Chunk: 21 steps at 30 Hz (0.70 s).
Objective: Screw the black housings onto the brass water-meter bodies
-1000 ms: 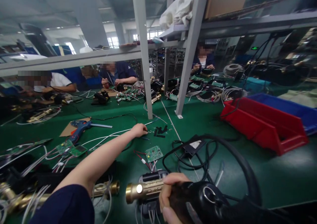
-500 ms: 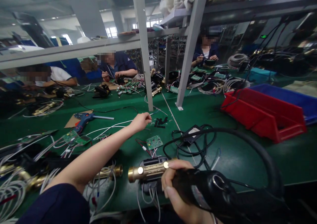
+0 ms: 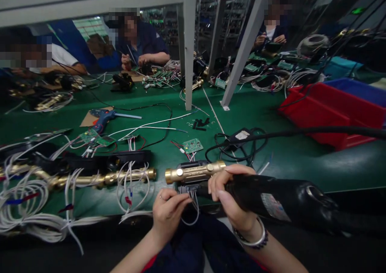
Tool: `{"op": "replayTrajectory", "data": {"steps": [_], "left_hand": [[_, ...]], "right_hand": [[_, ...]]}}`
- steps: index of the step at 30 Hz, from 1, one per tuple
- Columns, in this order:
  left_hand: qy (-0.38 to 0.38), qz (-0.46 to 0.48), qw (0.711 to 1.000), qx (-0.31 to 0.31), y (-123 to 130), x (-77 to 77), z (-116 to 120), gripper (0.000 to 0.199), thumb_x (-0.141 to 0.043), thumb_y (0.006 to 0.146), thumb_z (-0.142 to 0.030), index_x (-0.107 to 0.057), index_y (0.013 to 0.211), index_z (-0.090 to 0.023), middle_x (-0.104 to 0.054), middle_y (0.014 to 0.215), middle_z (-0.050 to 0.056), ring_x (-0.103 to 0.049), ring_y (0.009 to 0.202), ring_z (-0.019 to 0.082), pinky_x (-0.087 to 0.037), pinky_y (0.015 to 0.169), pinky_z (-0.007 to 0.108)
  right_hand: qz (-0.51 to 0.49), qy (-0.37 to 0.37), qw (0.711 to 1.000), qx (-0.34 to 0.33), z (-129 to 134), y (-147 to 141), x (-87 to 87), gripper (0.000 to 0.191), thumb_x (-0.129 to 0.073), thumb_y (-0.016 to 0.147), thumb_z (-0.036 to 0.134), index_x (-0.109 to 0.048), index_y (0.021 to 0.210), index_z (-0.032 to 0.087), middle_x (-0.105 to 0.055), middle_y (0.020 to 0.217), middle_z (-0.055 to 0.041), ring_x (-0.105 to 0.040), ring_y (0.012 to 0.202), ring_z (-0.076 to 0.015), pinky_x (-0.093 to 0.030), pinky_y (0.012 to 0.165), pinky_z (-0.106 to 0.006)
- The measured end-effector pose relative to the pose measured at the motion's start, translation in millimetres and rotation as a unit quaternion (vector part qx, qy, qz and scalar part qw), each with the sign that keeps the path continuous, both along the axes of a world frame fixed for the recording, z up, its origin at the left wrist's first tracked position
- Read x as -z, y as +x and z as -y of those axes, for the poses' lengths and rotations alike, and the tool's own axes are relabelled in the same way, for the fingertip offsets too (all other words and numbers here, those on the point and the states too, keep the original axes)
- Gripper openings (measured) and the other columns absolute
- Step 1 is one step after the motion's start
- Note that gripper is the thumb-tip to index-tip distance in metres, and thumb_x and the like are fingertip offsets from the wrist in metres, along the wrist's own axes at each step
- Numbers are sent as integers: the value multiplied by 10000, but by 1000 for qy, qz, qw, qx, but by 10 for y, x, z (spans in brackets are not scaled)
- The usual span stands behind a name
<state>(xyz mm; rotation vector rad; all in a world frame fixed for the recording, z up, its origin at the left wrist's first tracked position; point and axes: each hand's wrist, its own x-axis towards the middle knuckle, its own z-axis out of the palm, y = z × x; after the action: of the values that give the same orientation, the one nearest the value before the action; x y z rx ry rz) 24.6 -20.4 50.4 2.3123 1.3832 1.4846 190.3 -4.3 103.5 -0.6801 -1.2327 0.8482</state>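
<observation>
My right hand point(image 3: 230, 188) is wrapped round a black heat gun point(image 3: 256, 192), its narrow nozzle pointing left. The nozzle end is close to the bunch of grey wires point(image 3: 194, 204) under a brass valve body point(image 3: 193, 172). My left hand point(image 3: 170, 208) pinches these wires where they leave a grey part below the brass; the fingers hide part of them. The brass body lies level on the green table, against a black housing point(image 3: 189, 166). From the housing's far side, short wires lead to a green circuit board point(image 3: 193, 145).
More brass bodies point(image 3: 90, 179) with coiled grey cables lie left. A blue glue gun point(image 3: 104, 118) rests on cardboard. Black strips point(image 3: 200, 123), a black adapter point(image 3: 239, 136) and a red bin point(image 3: 325, 112) are farther off. Metal posts point(image 3: 189, 56) rise ahead; co-workers point(image 3: 140, 48) sit beyond.
My left hand has come back from near the black strips to the wires below the brass body. The heat gun's nozzle has swung toward those wires. The view has tilted down.
</observation>
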Motion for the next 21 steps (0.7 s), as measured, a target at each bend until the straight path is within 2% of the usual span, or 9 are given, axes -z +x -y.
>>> {"op": "replayTrajectory", "data": {"steps": [2,4,10,16,18,21], "left_hand": [[-11,-12,1000,-24,49,173,-10,161,-581,870,-276,-692,806,-178,-549,581,-12,-518,540,92,-423,507,187],[-18,-33,998,-41,94,234,-39,195,-555,887,-283,-698,810,-175,-565,575,-8,-525,525,91,-419,505,187],[-16,-90,995,-50,124,164,-83,271,-505,915,-303,-688,748,-195,-616,597,-7,-548,530,96,-401,525,203],[23,-145,987,-58,94,174,-88,213,-531,899,-293,-697,804,-198,-557,535,-12,-510,506,124,-377,529,239],[22,-140,988,-54,86,192,-83,215,-521,904,-295,-702,841,-197,-547,528,-13,-505,500,123,-376,520,237],[-27,-88,995,-44,72,232,-58,231,-499,915,-303,-703,887,-198,-560,550,-12,-526,509,108,-395,515,212]], "right_hand": [[-19,33,999,-13,-13,-18,-19,426,-527,778,76,-456,1141,286,-512,630,69,-518,504,-132,-457,535,-315],[-33,42,998,-15,-21,-32,-32,441,-522,775,54,-468,1154,271,-514,636,63,-516,508,-129,-454,527,-308],[-60,40,997,-11,2,-38,-34,405,-508,795,58,-465,1146,255,-494,644,59,-500,523,-117,-457,528,-294],[-67,20,998,-8,15,-24,-35,380,-505,804,60,-459,1131,247,-496,648,63,-498,539,-112,-446,553,-296],[-61,17,998,-10,-1,-25,-43,382,-510,805,61,-458,1134,249,-501,650,63,-503,542,-112,-450,558,-299],[-59,13,998,-13,-40,-39,-74,371,-524,807,77,-472,1134,243,-507,650,61,-510,537,-111,-457,549,-292]]}}
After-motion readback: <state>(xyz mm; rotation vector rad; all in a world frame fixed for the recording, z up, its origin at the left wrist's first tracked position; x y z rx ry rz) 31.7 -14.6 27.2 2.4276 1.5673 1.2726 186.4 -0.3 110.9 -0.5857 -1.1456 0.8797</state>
